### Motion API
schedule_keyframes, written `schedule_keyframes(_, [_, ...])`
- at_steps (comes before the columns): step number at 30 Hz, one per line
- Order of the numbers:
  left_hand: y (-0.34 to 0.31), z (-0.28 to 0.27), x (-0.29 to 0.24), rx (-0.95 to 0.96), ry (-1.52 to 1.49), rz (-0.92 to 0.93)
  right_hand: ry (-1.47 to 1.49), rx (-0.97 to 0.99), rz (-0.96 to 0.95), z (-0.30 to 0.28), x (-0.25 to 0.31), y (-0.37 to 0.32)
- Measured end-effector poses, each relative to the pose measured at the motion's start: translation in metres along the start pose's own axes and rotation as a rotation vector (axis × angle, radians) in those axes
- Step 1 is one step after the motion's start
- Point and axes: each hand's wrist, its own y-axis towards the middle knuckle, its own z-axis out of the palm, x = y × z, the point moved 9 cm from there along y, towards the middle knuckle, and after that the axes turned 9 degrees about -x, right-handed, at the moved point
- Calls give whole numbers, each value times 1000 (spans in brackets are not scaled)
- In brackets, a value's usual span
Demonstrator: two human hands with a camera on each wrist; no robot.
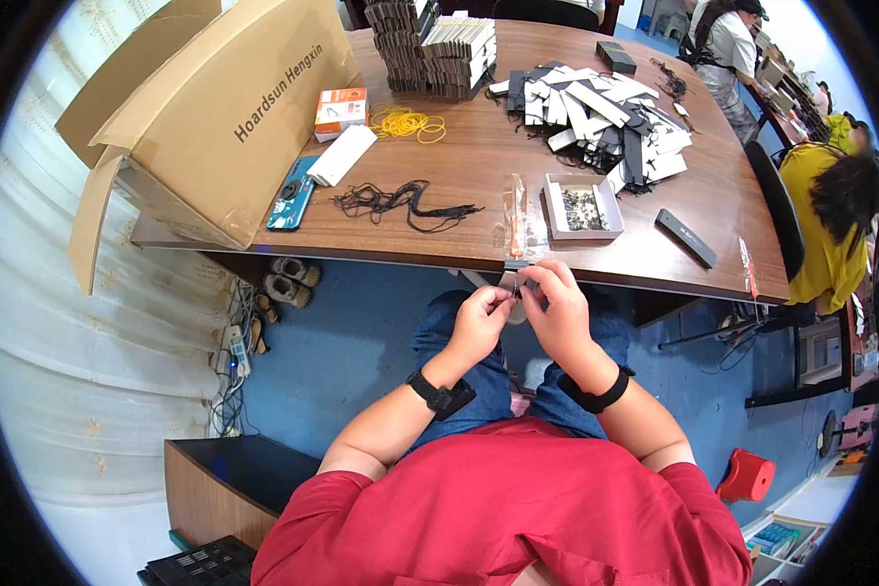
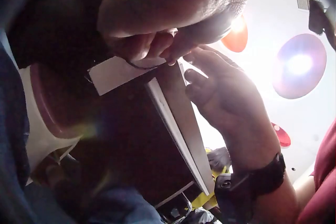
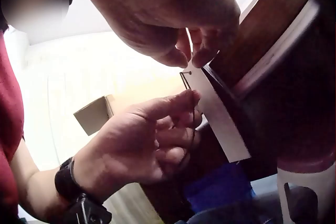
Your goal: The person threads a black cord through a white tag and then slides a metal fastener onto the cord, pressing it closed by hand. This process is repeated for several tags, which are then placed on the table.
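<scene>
At the table's front edge, my two hands meet over my lap. My left hand [image 1: 481, 320] pinches a thin black cord [image 3: 185, 81] between thumb and forefinger, and a length of it trails down past the fingers. In the right wrist view the cord runs to a small hole near the end of a white strip-shaped tag [image 3: 223, 127]. My right hand [image 1: 561, 314] pinches that end of the tag from above with thumb and fingertips. The tag's free end hangs down behind my left hand, also showing in the left wrist view as a pale strip [image 2: 113, 75].
On the table [image 1: 488, 127] lie a bundle of black cords [image 1: 405, 203], an open box of small parts [image 1: 584, 210], a heap of black and white tags [image 1: 596, 117], a dark bar [image 1: 686, 238] and yellow bands [image 1: 405, 123]. A large carton [image 1: 234, 117] stands left.
</scene>
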Motion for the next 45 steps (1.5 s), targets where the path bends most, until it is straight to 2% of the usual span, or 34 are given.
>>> schedule_keyframes(11, [0,2,4,-4,-70,-5,69,-23,49,2,-6,2])
schedule_keyframes(23, [-1,0,10,-1,-76,0,237,24,337,13,-35,-4])
schedule_keyframes(32, [-2,-2,17,-32,-95,25,174,40,273,11,-26,-4])
schedule_keyframes(38, [-4,-3,15,-13,-112,-23,315,37,441,22,-41,-12])
schedule_keyframes(45, [-10,-6,20,22,-123,-116,86,19,74,6,-3,-6])
